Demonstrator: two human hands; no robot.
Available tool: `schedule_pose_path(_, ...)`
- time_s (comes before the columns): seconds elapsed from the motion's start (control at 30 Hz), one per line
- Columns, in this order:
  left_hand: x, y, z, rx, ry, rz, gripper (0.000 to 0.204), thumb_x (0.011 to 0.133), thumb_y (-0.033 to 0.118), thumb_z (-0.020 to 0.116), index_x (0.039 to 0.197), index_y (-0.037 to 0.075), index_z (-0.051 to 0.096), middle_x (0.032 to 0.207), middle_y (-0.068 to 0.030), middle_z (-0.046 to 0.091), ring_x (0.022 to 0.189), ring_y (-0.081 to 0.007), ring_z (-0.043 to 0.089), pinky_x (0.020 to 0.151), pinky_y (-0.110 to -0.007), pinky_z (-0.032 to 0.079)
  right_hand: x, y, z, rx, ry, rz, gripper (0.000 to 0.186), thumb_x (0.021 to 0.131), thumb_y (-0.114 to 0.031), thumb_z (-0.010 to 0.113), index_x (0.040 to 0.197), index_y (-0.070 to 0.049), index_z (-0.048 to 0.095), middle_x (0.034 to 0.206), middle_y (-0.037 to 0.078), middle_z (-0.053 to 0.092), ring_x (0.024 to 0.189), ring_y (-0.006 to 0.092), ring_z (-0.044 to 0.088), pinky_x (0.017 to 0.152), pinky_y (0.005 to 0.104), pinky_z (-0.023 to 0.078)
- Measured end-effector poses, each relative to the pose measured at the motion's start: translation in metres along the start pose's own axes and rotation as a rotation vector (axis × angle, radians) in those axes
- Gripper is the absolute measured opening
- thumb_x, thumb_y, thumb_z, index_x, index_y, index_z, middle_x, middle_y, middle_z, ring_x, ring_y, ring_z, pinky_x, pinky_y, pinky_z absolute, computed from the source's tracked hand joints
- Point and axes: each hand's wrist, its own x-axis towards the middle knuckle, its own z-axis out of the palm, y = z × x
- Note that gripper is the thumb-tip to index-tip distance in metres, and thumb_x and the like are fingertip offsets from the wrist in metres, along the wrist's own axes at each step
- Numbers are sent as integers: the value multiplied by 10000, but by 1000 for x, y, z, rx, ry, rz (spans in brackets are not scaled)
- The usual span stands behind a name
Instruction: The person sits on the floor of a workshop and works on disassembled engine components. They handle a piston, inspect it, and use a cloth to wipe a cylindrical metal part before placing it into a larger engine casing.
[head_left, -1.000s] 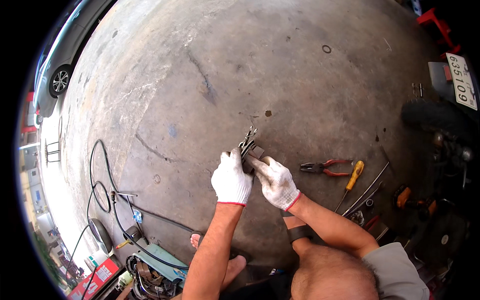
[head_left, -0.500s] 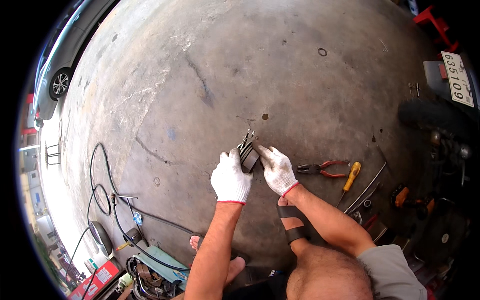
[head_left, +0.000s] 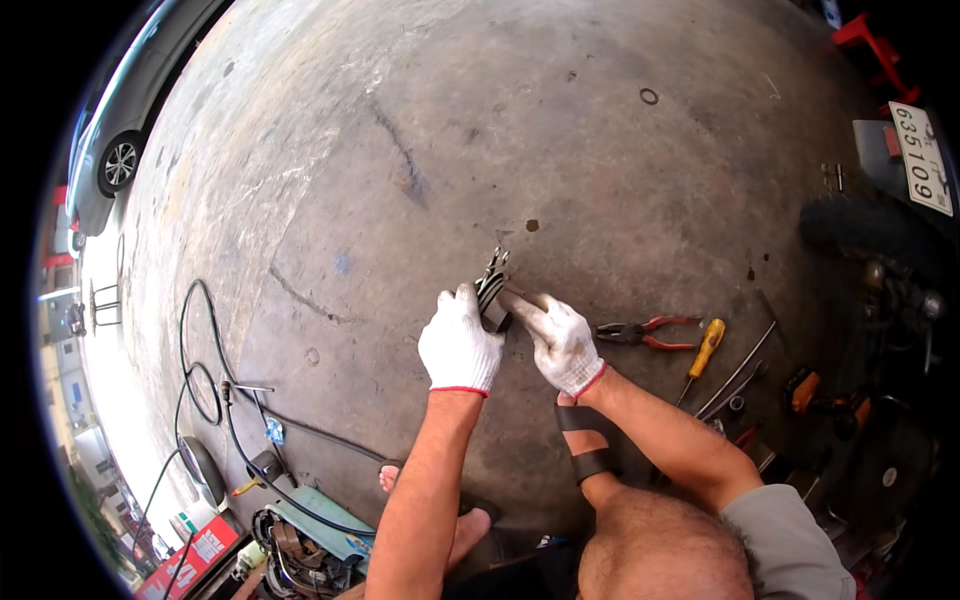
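Note:
Both my hands wear white knitted gloves with red cuffs and meet over the floor at the middle of the view. My left hand point(head_left: 460, 345) is closed around a small grey metal part point(head_left: 490, 291) with a curved face, dark and light bands and thin prongs at its far end; its exact kind is unclear. My right hand point(head_left: 566, 345) is closed too, its fingers reaching to the right side of the same part. The glove fingertips look soiled. My fingers and palms hide the part's near end.
To the right lie red-handled pliers point(head_left: 650, 333), a yellow-handled screwdriver point(head_left: 708, 348) and long metal rods point(head_left: 737, 382). A motorcycle point(head_left: 875, 240) stands at the right edge. A black hose point(head_left: 300, 430) curls on the left, near a pale green panel point(head_left: 322, 515). A car point(head_left: 130, 120) stands far left.
The metal part has tilted slightly and moved a little farther from me. My right fingers have shifted down along its side, and the right hand has turned slightly.

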Motion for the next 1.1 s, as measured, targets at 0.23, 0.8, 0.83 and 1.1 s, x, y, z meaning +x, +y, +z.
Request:
schedule_pose_path(0.23,4,-1,1,-3,-45,-14,323,795,221,769,1048,90,615,975,-168,639,836,-388,706,702,-481,574,10,0,-5,-68,-56,-70,632,773,59,560,1362,-146,663,931,98,660,814,333,637,769,432,549)
schedule_pose_path(0.8,15,5,-8,12,-75,9,238,838,161,709,1035,76,606,980,-185,652,832,-383,723,702,-458,585,26,15,-11,-113,-136,-213,549,784,15,600,1277,-199,713,912,67,658,817,309,639,774,418,550)
schedule_pose_path(0.83,14,7,-9,13,-76,11,246,832,163,716,1034,76,605,979,-183,651,832,-382,723,702,-457,585,29,23,-11,-128,-104,-139,551,785,21,595,1279,-192,712,921,75,662,823,317,640,780,420,550)
schedule_pose_path(1.1,11,-2,-5,-20,-79,-28,486,756,390,839,1061,79,620,988,-170,663,875,-396,703,736,-478,578,25,13,-9,-76,-142,-123,587,790,46,563,1328,-154,682,940,101,665,845,338,647,779,433,547)
